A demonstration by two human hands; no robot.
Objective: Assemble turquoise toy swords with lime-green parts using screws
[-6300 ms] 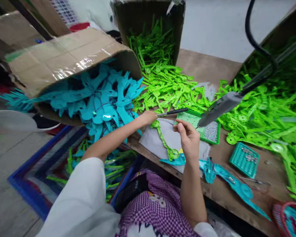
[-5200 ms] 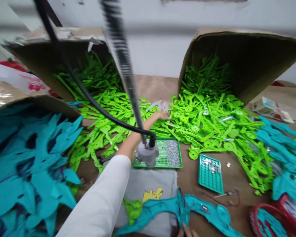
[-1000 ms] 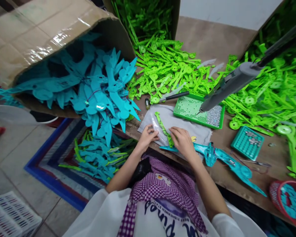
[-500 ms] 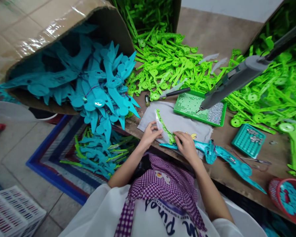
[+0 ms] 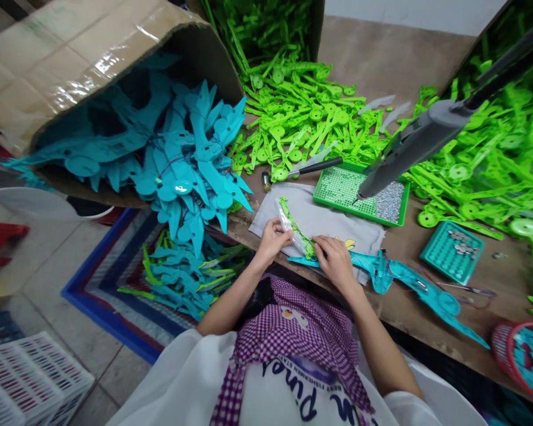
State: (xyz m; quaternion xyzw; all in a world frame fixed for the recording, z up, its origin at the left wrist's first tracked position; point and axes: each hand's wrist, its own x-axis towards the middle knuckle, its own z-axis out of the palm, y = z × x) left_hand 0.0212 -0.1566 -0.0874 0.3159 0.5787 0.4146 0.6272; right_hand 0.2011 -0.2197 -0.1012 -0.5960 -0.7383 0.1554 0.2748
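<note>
My left hand pinches a clear plastic piece that lies along a long green plastic part on a grey cloth at the table's near edge. My right hand presses the lower end of the same green part, fingers closed on it. A teal plastic part lies just right of that hand. A grey powered tool hangs on a cord above a green tray of small screws.
A cardboard box spills teal parts at left, some onto the floor. Green parts heap across the table's back and right. A small teal tray, a black-handled tool and a red basket sit nearby.
Over the last second my hands lifted the clear piece's upper end and moved it onto the green part; right hand slid to its lower end. Earlier, my left hand reached into the green heap.
</note>
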